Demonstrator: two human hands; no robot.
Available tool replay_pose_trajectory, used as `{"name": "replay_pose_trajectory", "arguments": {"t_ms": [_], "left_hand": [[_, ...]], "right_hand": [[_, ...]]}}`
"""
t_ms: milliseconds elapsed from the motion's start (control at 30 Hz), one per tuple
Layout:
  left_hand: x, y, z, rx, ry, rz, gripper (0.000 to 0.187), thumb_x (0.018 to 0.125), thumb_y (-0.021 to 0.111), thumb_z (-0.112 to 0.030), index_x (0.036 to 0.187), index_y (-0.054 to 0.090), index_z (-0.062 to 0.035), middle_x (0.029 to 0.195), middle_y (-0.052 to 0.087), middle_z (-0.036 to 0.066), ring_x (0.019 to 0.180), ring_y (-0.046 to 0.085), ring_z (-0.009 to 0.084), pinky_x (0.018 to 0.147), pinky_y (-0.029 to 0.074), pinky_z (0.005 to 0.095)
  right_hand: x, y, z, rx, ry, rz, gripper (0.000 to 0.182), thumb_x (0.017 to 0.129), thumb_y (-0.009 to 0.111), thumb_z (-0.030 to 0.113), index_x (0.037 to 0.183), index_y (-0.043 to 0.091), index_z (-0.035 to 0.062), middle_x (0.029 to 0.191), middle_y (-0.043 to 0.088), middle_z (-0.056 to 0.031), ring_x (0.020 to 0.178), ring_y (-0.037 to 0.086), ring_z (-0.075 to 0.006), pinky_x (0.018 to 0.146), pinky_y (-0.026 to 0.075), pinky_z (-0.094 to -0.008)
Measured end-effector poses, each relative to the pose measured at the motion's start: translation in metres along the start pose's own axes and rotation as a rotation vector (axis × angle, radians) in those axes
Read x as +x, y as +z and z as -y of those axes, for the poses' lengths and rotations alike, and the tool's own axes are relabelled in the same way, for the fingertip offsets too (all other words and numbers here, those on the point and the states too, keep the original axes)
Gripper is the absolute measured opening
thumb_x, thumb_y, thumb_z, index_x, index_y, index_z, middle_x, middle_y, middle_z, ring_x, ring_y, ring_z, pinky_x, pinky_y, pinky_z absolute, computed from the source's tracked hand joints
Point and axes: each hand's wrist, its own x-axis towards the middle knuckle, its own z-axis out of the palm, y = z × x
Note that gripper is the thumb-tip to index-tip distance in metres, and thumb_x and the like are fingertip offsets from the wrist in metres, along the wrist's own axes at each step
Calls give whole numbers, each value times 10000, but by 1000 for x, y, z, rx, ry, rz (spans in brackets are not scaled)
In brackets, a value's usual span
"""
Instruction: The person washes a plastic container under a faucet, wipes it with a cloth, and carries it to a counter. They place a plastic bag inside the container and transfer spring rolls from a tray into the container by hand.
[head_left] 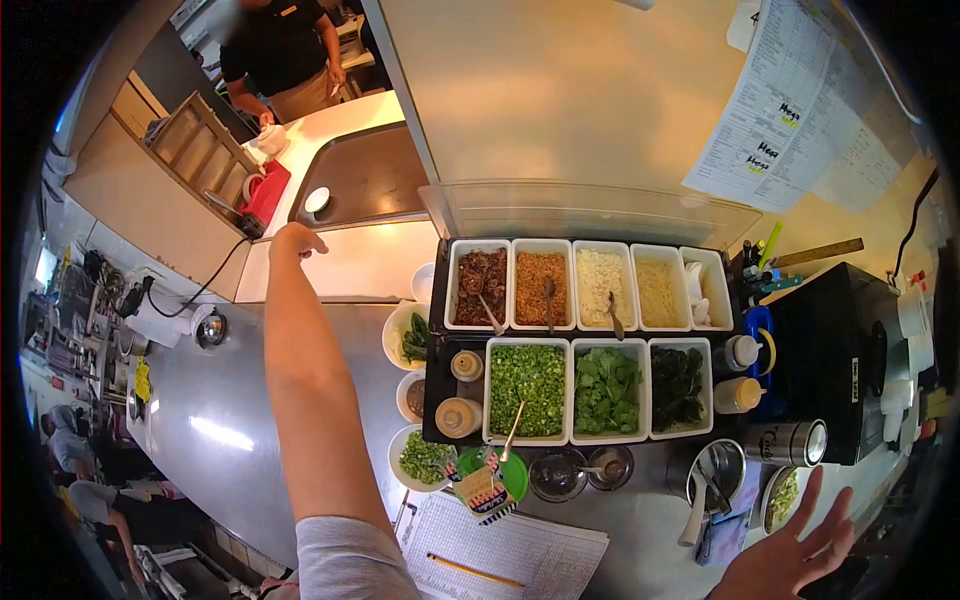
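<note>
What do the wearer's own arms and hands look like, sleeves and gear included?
Left arm: short, plain light-grey fabric sleeve ending above the elbow, forearm bare. Left hand: no glove; too small to rule out a ring. Right hand: no glove, no ring visible on the fingers in view; its sleeve is out of frame. No watch, cables or markings visible.

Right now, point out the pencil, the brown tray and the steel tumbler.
Pencil point(475, 570): head view, middle of its shaft.
Brown tray point(375, 172): head view, bare flat surface.
Steel tumbler point(793, 443): head view, side of its body.
</note>
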Motion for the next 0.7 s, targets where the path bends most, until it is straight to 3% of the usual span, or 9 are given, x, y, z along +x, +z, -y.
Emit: {"name": "replay_pose_trajectory", "arguments": {"t_ms": [33,67,167,233,400,500,567,667,700], "left_hand": [[2,4,2,-58,-5,-9,269,707,695,-168,945,660,-47,1028,666,141,956,643,291,789,512,435],[10,15,5,-94,-3,-329,377,721,663,-123,1093,613,-93,940,677,153,870,653,313,747,506,431],[-18,11,-22,-359,172,-1128,615,744,620,-73,1326,453,-181,792,666,139,736,649,311,670,500,414],[-74,-30,-53,-457,446,-1225,790,765,583,-35,1448,244,-237,698,629,125,634,623,310,603,482,418],[-127,-95,-100,-682,628,-1396,815,769,594,-33,1458,216,-251,631,579,114,588,591,322,552,453,446],[-124,-91,-104,-584,596,-1318,813,770,601,-38,1455,216,-248,665,606,106,598,600,328,566,463,436],[-90,-67,-98,-458,581,-1250,720,762,615,-80,1408,328,-217,1011,646,166,844,625,363,722,495,447],[-63,-27,-77,-241,468,-582,675,719,665,-159,1349,422,-187,1182,596,162,1050,588,336,856,489,432],[-54,-13,-67,-259,416,-612,695,715,670,-159,1358,406,-187,1175,600,159,1062,586,330,868,489,430]], "right_hand": [[-13,-12,6,1,247,-80,578,906,455,491,1328,405,98,1317,422,-184,1260,391,-325,1023,345,-534],[-34,-36,20,1,490,-161,577,901,420,533,1328,398,144,1354,380,-142,1266,378,-332,1054,298,-548],[-61,-71,22,-44,692,-78,588,906,326,598,1311,427,185,1332,384,-99,1289,358,-289,1086,231,-587],[-58,-66,22,-29,651,38,577,913,311,587,1297,447,178,1296,402,-97,1285,367,-279,1086,232,-585],[-54,-54,25,-60,620,22,548,905,348,558,1260,473,159,1243,448,-112,1257,395,-300,1083,237,-572],[-63,-56,23,12,487,-23,548,846,508,540,1198,503,120,1226,492,-148,1208,439,-352,1070,253,-553],[-60,-56,13,44,236,107,525,836,556,477,1210,502,113,1248,464,-177,1209,437,-345,1055,273,-551],[-113,-116,18,42,463,592,473,817,605,363,1201,519,99,1214,462,-214,1165,444,-365,981,317,-539],[-125,-124,24,3,521,681,408,819,625,297,1158,546,82,1143,509,-208,1100,487,-354,915,374,-509]]}}
